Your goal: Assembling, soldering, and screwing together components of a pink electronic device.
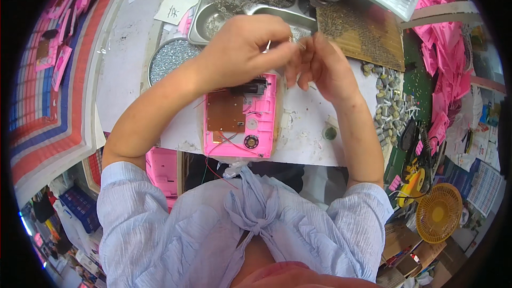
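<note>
Both of my hands are raised over the far part of the worktable, their fingers almost meeting. My left hand [250, 45] is closed in a pinch, with a tiny shiny bit showing at its fingertips, too small to name. Facing it, my right hand [330, 69] has its fingers curled and pressed together; what they hold is hidden. Below them, a pink plastic housing [270, 122] lies with its inside up. It carries a brown circuit board [224, 112], a black part [250, 86], a small round speaker [251, 141] and loose thin wires.
Beyond my hands stands a metal tray [198, 34] of small wiry metal parts. A round dish [173, 58] of small silvery pieces is at left. At right are a brown board [368, 32] with many pins, a pile of small cylindrical parts [385, 101] and a yellow fan [439, 213].
</note>
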`<state>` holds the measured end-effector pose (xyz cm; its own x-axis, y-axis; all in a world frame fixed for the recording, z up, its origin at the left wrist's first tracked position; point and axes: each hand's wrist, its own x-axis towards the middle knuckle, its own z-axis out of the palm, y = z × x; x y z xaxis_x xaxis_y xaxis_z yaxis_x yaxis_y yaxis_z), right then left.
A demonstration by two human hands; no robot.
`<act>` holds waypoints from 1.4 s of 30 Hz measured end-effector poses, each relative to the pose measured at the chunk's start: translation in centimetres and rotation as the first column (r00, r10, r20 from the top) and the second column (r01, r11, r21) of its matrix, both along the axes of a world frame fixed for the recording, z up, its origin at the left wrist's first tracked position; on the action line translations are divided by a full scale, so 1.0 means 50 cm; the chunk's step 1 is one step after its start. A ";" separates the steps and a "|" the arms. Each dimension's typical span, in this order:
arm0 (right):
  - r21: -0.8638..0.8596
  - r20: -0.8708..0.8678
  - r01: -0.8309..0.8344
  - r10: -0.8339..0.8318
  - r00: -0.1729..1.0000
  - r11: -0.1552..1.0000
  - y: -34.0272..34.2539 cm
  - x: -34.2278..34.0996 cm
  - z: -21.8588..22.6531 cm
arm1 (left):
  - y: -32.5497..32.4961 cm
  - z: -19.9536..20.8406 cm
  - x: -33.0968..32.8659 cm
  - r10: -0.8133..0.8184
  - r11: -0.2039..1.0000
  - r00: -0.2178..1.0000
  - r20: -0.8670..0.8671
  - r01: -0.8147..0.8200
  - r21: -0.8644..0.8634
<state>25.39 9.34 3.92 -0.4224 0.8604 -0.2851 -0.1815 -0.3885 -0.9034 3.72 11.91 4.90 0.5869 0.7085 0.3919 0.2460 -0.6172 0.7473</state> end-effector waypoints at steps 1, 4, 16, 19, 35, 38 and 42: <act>-0.022 -0.036 -0.051 0.051 0.998 0.998 -0.003 0.006 -0.018 | -0.005 -0.007 0.006 0.016 0.991 1.000 -0.020 -0.013 0.132; -0.036 -0.057 -0.023 0.021 0.998 0.999 -0.016 -0.017 -0.013 | -0.026 -0.007 0.010 0.042 0.965 0.997 -0.071 -0.022 0.261; 0.896 0.243 -0.093 -0.303 0.921 0.434 -0.024 -0.036 -0.007 | -0.030 -0.060 -0.021 0.206 -0.306 0.626 0.752 0.771 -0.558; 0.966 0.256 -0.215 -0.419 0.871 0.143 0.001 -0.018 -0.008 | -0.029 -0.062 -0.024 0.165 -0.262 0.636 0.753 0.765 -0.589; 0.682 0.714 -0.597 -0.560 0.420 0.423 0.033 0.052 -0.056 | 0.140 -0.094 -0.001 0.086 0.967 0.734 -0.674 0.101 0.233; 0.667 0.732 -0.601 -0.536 0.420 0.441 0.031 0.051 -0.054 | 0.141 -0.105 0.007 0.072 0.951 0.696 -0.715 0.168 0.260; 0.675 0.730 -0.589 -0.513 0.451 0.444 0.031 0.042 -0.055 | 0.133 -0.105 0.018 0.150 0.946 0.640 -0.753 0.128 0.297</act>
